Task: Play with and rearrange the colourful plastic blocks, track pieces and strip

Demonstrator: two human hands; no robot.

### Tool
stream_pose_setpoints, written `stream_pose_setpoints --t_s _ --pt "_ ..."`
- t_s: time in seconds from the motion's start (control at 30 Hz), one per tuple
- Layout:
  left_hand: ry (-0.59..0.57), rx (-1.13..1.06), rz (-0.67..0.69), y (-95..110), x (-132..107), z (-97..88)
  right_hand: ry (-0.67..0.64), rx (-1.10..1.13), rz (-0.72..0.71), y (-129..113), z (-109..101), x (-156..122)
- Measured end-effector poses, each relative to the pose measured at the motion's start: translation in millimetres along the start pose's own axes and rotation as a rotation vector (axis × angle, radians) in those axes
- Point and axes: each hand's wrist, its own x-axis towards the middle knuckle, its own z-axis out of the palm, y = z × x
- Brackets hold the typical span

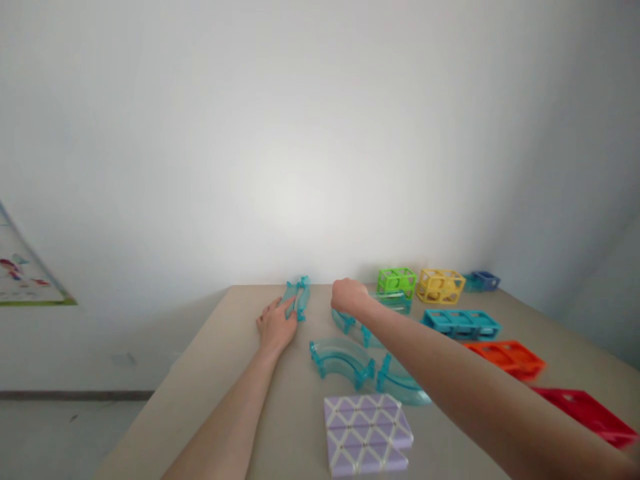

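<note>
My left hand (275,324) lies on the beige table (210,373) with its fingers resting on a straight teal track piece (299,295) near the far edge. To its right, my right hand (349,296) is curled closed over the end of a curved teal track piece (346,322); what its fingers grip is hidden. Two more clear teal curved track pieces (341,358) (400,385) lie nearer me between my forearms.
A stack of lilac triangle-patterned tiles (366,433) sits at the near middle. On the right stand green (397,281), yellow (440,285), dark blue (481,281) and teal (461,324) frame blocks, then orange (505,357) and red (585,415) flat pieces. A white wall rises behind.
</note>
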Motion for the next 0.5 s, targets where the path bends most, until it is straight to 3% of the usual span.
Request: stream_pose_setpoints --t_s 0.13,0.3,0.4,0.5 --pt "0.081 -0.129 0.041 -2 2 -0.7 -0.015 -0.015 0.008 4 5 -4" --pt "0.158 -0.237 0.181 2 2 -4.6 0.085 0.044 -0.004 -2 2 1" --pt "0.178 -0.506 0.257 6 0 -3.7 0.169 0.119 -0.112 -18 -1 1" --pt "0.139 -0.909 0.18 8 -1 -3.8 0.2 0.204 -0.303 -41 2 -6"
